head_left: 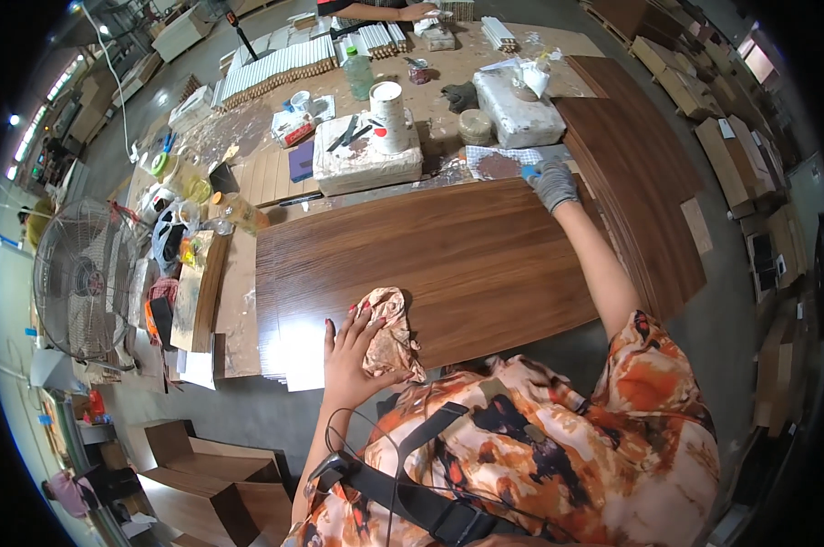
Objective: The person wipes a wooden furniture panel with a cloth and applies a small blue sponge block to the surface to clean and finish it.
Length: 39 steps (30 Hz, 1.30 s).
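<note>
A wide dark brown wood-grain panel (448, 246) lies across the table in front of me. My left hand (353, 351) rests on its near edge with bare fingers spread flat, partly over a crumpled beige rag (392, 333). At the panel's far right edge is my right hand (555, 186), in a grey glove with its fingers curled. A small blue piece shows at those fingers; whether it is a tool or part of the glove I cannot tell. Just beyond lies a patch of brown paste (499, 165) on checked paper (473, 157).
Stacked brown panels (635, 182) stand at the right. Beyond the panel sit a white-smeared block (366, 169) bearing a white tub (388, 118), another wrapped block (520, 109) and a green bottle (357, 75). A fan (86, 278) stands left; a co-worker's hand (418, 12) shows at the far side.
</note>
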### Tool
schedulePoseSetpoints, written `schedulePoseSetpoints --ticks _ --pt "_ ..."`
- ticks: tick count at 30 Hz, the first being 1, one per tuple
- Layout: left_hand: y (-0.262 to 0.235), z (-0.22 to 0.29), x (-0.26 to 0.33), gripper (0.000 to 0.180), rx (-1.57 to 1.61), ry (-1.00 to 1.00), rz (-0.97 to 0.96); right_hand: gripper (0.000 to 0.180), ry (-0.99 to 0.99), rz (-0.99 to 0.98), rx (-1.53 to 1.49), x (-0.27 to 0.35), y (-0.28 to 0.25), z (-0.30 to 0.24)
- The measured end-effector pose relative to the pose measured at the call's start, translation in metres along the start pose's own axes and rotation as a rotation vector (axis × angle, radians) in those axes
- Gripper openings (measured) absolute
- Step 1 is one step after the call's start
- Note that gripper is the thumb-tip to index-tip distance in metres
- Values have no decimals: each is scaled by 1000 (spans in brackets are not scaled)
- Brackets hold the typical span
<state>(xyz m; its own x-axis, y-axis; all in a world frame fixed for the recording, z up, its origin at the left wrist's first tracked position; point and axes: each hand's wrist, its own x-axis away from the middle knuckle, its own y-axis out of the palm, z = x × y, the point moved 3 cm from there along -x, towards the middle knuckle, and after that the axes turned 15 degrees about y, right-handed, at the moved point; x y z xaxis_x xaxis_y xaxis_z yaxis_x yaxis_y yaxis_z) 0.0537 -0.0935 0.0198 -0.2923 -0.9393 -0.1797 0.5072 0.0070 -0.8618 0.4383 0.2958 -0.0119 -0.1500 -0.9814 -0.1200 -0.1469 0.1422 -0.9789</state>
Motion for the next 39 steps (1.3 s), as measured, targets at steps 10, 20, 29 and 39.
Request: schedulePoseSetpoints --ticks 10,20,29,39 --pt "3 0 -1 100 25 -26 -15 38 137 98 75 -70 8 145" --pt "-7 -16 2 88 80 72 -128 46 347 -376 -943 -8 -4 205" --pt "-42 -147 6 77 15 78 50 58 80 -1145 -1385 284 -64 -79" --pt "-27 -175 9 77 -49 192 67 55 -471 -670 -860 490 -4 -274"
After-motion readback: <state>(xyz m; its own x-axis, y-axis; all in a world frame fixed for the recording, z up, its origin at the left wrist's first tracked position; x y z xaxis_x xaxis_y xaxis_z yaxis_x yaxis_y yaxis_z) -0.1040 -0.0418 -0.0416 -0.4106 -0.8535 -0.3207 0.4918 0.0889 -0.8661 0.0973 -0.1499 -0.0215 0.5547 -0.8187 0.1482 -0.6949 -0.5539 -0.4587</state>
